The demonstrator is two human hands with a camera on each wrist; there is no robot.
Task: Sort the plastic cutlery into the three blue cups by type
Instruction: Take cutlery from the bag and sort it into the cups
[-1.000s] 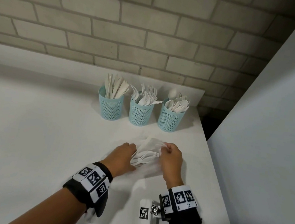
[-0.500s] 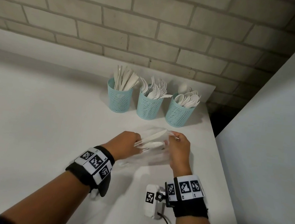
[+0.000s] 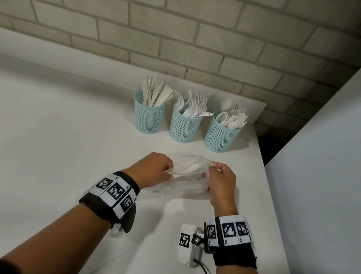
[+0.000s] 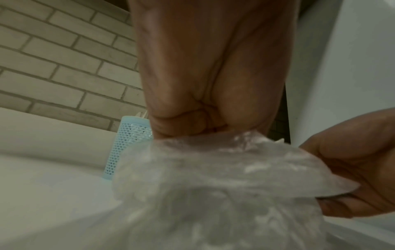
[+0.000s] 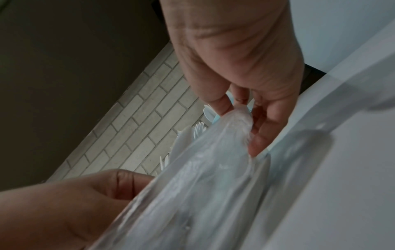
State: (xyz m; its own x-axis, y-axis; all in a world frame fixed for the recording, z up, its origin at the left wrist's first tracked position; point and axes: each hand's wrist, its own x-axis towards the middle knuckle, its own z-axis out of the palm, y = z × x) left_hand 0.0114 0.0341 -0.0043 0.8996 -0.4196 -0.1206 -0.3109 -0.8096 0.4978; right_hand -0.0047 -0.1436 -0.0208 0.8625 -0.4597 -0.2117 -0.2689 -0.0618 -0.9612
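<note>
Three blue mesh cups stand in a row near the wall: the left cup holds knives, the middle cup forks, the right cup spoons. In front of them both hands hold a clear plastic bag above the table. My left hand grips a bundle of white cutlery at the bag's mouth. My right hand pinches the bag's edge. In the left wrist view the bag fills the lower frame and hides the left fingertips.
The white table ends at a right edge beside a pale panel. A brick wall and a low ledge run behind the cups. A white wrist camera with a cable hangs by my right wrist.
Both hands have lifted the bag slightly and spread its mouth; the left hand has drawn the cutlery bundle partly out. The head view has shifted closer and lower.
</note>
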